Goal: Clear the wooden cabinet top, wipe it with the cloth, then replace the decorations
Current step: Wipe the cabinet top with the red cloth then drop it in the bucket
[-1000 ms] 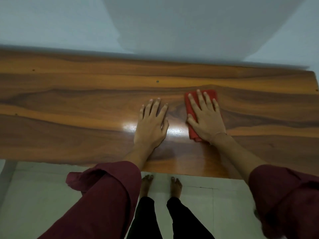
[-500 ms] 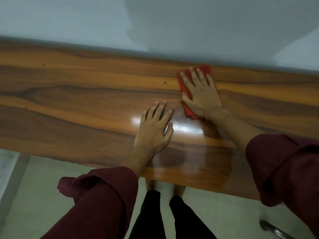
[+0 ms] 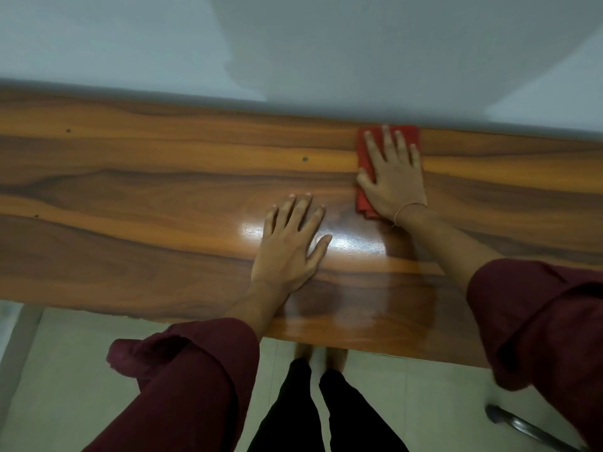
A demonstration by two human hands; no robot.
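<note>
R hand [image 3: 393,181] lay flat on the red cloth [image 3: 363,205], fingers straight & spread, palm pressing it onto the wooden cabinet top [image 3: 146,207]; nothing gripped. Cloth sat at the far edge of the top, right of centre, its far side at or just short of the pale wall [image 3: 130,44]; couldn't tell which. A thin band [image 3: 408,207] circled the R wrist. L hand [image 3: 290,246] rested flat on bare wood, nearer & left of the cloth, apart from it, fingers straight & slightly fanned, holding nothing, w/ a glare patch [image 3: 352,243] beside it. Both forearms came out of rolled maroon sleeves [image 3: 182,386]. Below the near edge: pale floor tiles [image 3: 65,370], black trouser legs [image 3: 293,412], a dark metal bar [image 3: 522,429] at the near right.
</note>
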